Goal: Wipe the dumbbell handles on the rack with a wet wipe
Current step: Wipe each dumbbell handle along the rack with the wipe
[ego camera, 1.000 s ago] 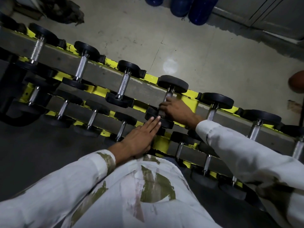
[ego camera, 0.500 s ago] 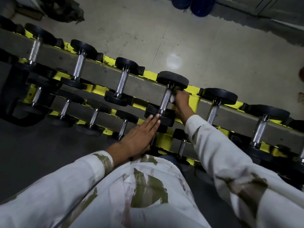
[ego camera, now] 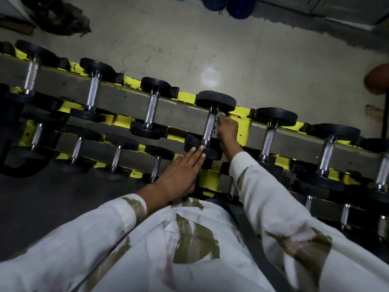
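Wiping step under way. Right hand (ego camera: 228,129) presses the wipe (ego camera: 219,117) to the right side of one handle (ego camera: 209,129) on the top row of the rack (ego camera: 244,125). Its grip is curled closed round the wipe. Left hand (ego camera: 179,175) lies flat with straight fingers, tips on the near plate (ego camera: 211,152).

Judgement: wrap the wipe fully round the knurled bar, then twist while sliding from plate to plate. Brace the near plate against rolling.

Rack paint is yellow and chipped; the lower rows (ego camera: 115,157) carry smaller weights. Floor (ego camera: 273,60) is pale and stained. Blue containers (ego camera: 237,7) at the far wall, brown ball (ego camera: 376,79) at the right edge.
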A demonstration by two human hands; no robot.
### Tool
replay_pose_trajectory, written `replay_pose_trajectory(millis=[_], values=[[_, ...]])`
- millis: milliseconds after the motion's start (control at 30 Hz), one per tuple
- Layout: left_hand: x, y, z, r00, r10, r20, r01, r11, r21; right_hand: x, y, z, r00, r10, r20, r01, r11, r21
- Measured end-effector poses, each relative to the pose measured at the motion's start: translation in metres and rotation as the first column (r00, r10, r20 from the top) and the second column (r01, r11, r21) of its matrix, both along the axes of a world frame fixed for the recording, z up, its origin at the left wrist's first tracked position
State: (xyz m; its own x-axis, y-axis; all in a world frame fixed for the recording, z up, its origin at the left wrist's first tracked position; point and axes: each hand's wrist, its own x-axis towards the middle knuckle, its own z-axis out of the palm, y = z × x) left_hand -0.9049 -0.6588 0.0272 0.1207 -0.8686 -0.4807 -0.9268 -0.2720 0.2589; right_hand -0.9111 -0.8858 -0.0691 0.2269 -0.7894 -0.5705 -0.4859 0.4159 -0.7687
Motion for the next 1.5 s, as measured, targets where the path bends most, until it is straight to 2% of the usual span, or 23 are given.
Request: replay_pose_trajectory(millis=[100,200,333,433,567,667,767,800,867,967,1000,1067,1167,1300,1333,1367,1400,1500], values=[[0.001,-0.001,-0.001,0.998,-0.03,0.052,0.034,0.997,-0.075,-0.025,0.005,0.013,0.985,0.17,-0.042,-0.17,0.985,-0.007],[0.003,-0.006,-0.002,0.997,-0.055,0.055,0.062,0.987,-0.149,-0.046,0.007,0.038,0.976,0.209,0.068,-0.213,0.975,0.06],[0.001,-0.02,-0.006,0.991,-0.124,0.04,0.131,0.953,-0.273,-0.078,0.006,0.07,0.983,0.126,0.135,-0.136,0.988,0.066],[-0.007,-0.036,-0.009,0.981,-0.194,0.017,0.19,0.936,-0.297,-0.103,-0.002,0.09,0.987,0.012,0.159,-0.034,0.99,0.14],[-0.027,-0.056,-0.007,0.966,-0.259,-0.018,0.24,0.918,-0.316,-0.134,-0.021,0.1,0.972,-0.059,0.228,0.009,0.977,0.213],[-0.046,-0.067,-0.005,0.958,-0.28,-0.064,0.245,0.912,-0.329,-0.156,-0.041,0.097,0.972,-0.024,0.233,-0.012,0.988,0.154],[-0.068,-0.079,-0.009,0.945,-0.301,-0.129,0.249,0.916,-0.314,-0.176,-0.064,0.087,0.986,0.143,0.083,-0.137,0.988,-0.067],[-0.076,-0.085,-0.011,0.941,-0.308,-0.14,0.253,0.916,-0.312,-0.182,-0.072,0.082,0.972,0.235,0.005,-0.23,0.955,-0.19],[-0.091,-0.098,-0.016,0.939,-0.317,-0.132,0.266,0.915,-0.303,-0.191,-0.086,0.076,0.894,0.401,-0.201,-0.448,0.793,-0.412],[-0.114,-0.111,-0.019,0.958,-0.269,-0.096,0.241,0.943,-0.23,-0.199,-0.104,0.075,0.68,0.529,-0.508,-0.729,0.41,-0.549],[-0.121,-0.112,-0.02,0.967,-0.24,-0.085,0.219,0.954,-0.206,-0.201,-0.109,0.075,0.598,0.549,-0.583,-0.79,0.286,-0.542],[-0.133,-0.113,-0.022,0.981,-0.183,-0.059,0.17,0.969,-0.18,-0.204,-0.117,0.072,0.478,0.551,-0.684,-0.854,0.109,-0.509],[-0.149,-0.112,-0.023,0.994,-0.097,-0.048,0.089,0.984,-0.153,-0.207,-0.126,0.067,0.353,0.581,-0.734,-0.885,-0.047,-0.463],[-0.169,-0.119,-0.01,0.997,0.026,-0.074,-0.038,0.986,-0.162,-0.213,-0.136,0.064,-0.021,0.621,-0.784,-0.829,-0.449,-0.334],[-0.173,-0.122,-0.006,0.995,0.057,-0.081,-0.07,0.984,-0.161,-0.208,-0.141,0.066,-0.067,0.595,-0.801,-0.791,-0.521,-0.32],[-0.177,-0.124,-0.002,0.993,0.084,-0.081,-0.096,0.983,-0.157,-0.201,-0.146,0.069,-0.076,0.563,-0.823,-0.775,-0.553,-0.307],[-0.18,-0.126,0.001,0.991,0.108,-0.077,-0.119,0.981,-0.152,-0.192,-0.152,0.072,-0.045,0.539,-0.841,-0.784,-0.541,-0.304],[-0.188,-0.132,0.007,0.986,0.157,-0.053,-0.162,0.979,-0.121,-0.176,-0.16,0.075,0.175,0.525,-0.833,-0.867,-0.318,-0.383]])
